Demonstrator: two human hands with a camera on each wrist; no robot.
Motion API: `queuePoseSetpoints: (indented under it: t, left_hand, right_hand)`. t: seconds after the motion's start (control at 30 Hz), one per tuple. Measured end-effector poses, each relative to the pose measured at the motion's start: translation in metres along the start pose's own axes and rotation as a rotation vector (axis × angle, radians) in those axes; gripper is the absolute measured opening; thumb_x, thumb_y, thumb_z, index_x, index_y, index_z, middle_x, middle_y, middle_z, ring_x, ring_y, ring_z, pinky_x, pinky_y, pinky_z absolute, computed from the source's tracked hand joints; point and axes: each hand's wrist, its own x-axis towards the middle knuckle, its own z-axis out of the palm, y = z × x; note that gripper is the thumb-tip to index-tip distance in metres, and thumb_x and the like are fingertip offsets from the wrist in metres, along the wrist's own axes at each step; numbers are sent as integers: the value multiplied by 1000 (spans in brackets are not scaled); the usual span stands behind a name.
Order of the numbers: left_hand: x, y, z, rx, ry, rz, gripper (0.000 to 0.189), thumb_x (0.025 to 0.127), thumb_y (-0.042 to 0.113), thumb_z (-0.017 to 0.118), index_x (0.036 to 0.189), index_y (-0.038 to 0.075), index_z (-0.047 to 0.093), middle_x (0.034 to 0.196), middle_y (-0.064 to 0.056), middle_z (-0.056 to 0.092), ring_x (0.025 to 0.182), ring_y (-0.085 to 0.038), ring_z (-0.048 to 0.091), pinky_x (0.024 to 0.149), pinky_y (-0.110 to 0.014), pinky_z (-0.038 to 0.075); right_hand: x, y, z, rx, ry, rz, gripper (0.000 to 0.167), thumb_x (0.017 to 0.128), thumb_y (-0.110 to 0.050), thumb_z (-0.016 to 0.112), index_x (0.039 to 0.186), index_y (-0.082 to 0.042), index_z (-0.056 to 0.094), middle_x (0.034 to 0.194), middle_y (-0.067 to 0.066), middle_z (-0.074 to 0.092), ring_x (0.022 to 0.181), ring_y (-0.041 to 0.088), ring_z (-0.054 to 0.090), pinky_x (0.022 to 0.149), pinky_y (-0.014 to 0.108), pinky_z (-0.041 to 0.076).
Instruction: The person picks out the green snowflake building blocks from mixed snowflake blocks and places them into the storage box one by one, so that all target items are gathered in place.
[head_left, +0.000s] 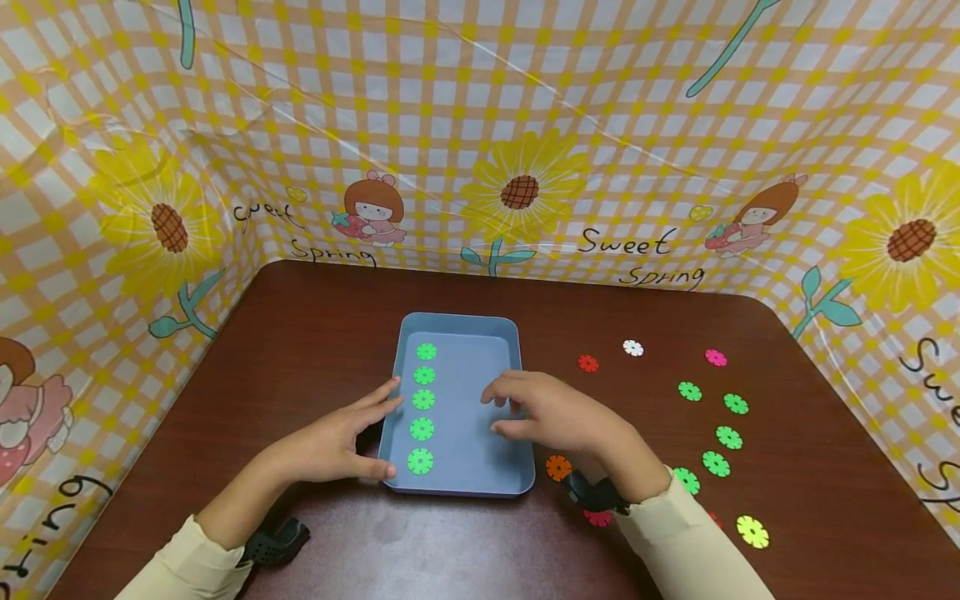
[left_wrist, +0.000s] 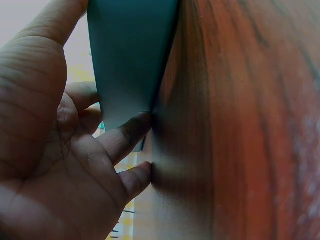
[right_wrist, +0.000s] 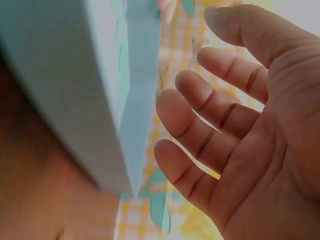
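1. Tray [head_left: 465, 450] flat on the table [head_left: 322, 333], open side up, between the hands; long axis runs away from the person.
2. Five green discs [head_left: 423, 399] inside, one file along its left side, parallel to that axis.
3. Left hand [head_left: 337, 442]: fingers spread, touching the tray's left wall.
4. Right hand [head_left: 555, 408]: over the right rim, fingers apart, loosely bent.
5. Table dark, wood-grained; loose discs [head_left: 716, 463] scattered right, mixed colours.
6. Checked sunflower cloth [head_left: 420, 108] walls the back and sides.
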Motion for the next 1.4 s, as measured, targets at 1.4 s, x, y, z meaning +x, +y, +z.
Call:
queuePoseSetpoints:
  t: [1.4]
  left_hand:
    - [0, 1, 0, -8, -5, 12, 99, 83, 48, 79, 158, 9, 27, 167, -1, 5, 149, -25, 15, 111, -55, 28]
  right_hand:
    - [-158, 162, -71, -107, 165, 543, 41, 91, -26, 75, 120, 0, 62, 111, 18, 65, 98, 35, 59, 79, 50, 48]
